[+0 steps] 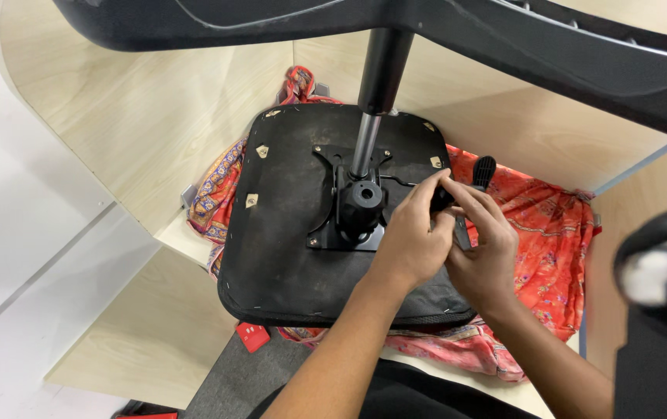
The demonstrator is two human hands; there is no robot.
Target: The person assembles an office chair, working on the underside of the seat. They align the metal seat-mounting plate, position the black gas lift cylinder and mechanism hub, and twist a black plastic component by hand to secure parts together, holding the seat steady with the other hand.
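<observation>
An upturned black chair seat [287,233] lies on an orange patterned cloth [551,233], its underside facing me. A black metal mechanism plate [333,233] with a round hub [361,198] is fixed at its middle, and a gas-lift column [376,93] rises from there to the chair base above. My left hand [409,237] and my right hand [482,256] meet at the plate's right side, fingers pinched together on a small black knob [442,199]. A black lever [479,178] sticks out to the right just past my fingers.
The chair's black star base [504,39] spans the top of the view, with a castor [663,271] close at the right. Light wooden panels [139,116] surround the seat. A small red object [253,336] lies below the seat's front edge.
</observation>
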